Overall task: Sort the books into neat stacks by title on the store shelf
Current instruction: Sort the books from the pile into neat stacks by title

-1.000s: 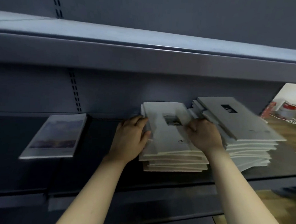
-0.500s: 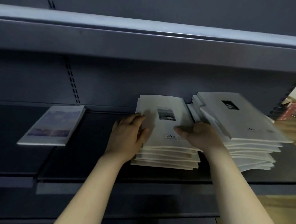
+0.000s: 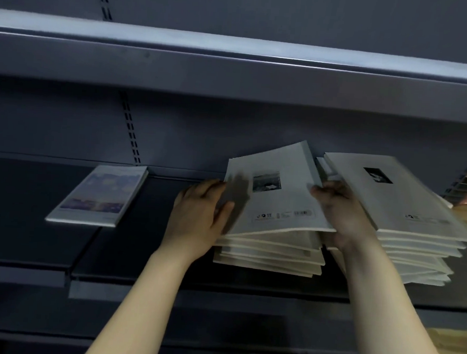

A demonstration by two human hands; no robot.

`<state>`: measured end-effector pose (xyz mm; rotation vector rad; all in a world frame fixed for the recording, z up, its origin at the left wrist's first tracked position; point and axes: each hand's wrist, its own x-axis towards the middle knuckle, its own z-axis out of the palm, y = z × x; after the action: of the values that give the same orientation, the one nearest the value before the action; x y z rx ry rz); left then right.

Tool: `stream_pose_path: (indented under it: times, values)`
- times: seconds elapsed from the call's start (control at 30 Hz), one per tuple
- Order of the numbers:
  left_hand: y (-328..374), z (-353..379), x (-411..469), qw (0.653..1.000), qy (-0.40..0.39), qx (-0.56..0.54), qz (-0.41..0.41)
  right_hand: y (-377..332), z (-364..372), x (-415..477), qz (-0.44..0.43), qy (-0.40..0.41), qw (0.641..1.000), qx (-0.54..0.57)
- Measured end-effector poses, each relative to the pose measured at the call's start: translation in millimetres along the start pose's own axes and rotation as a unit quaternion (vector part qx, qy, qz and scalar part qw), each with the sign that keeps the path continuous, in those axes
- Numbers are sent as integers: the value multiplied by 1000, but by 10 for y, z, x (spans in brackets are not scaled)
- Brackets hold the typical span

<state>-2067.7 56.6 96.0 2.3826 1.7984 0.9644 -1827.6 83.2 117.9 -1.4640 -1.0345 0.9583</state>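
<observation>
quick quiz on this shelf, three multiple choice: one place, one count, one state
1. Where does the colourful book lie? A) far left, alone B) leaning on the back panel C) on the upper shelf
2. How many stacks of white books are on the shelf? A) one B) two C) four
3. How does the top book of the middle stack sit? A) flat B) standing upright C) raised on its right side
1 A: it lies apart at the left. 2 B: the middle stack and the right stack. 3 C: the right hand lifts its right edge.
</observation>
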Motion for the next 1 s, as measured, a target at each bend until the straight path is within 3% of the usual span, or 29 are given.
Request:
stream_pose_path:
  times: [0.1,0.2,0.4,0.47,0.57,0.63,0.7,0.73,0.8,0.83,0.9,1.0]
  values:
    - [65,-156,-52,999,-27,-34,22,-143,200,-26,-7,-9,998,69]
    - [170,-300,-99,997,-49,28,51,-298,498,-84,-9,-11,993,113]
    - [-115,-369,-109,984,48,167,30,-573,1107,-362,-74,-115,979,151]
    - [-351,-361,-179,989,112,90,32,-650,1308,-482,-78,-169,970,157]
    - [-676,-446,-274,978,181,-99,-41,-544,1615,-609,-48,-221,971,78]
    - [-783,-490,-344,952,221,-195,-77,-317,1793,-698,-47,-210,976,-29]
    - [-800,-552,-401,902,257,-315,-143,-38,1956,-809,-18,-201,972,-117]
    - [-797,-582,-416,860,271,-394,-179,55,2039,-883,16,-204,973,-103]
    - [-793,-630,-437,764,284,-535,-222,192,2162,-974,112,-236,963,64]
    - [-820,-623,-452,734,285,-571,-232,230,2212,-1001,140,-254,945,152]
    - [-885,-584,-504,716,270,-597,-242,252,2257,-1020,123,-247,930,244]
    - [-1006,-499,-617,742,229,-579,-247,281,2297,-1019,54,-168,965,194]
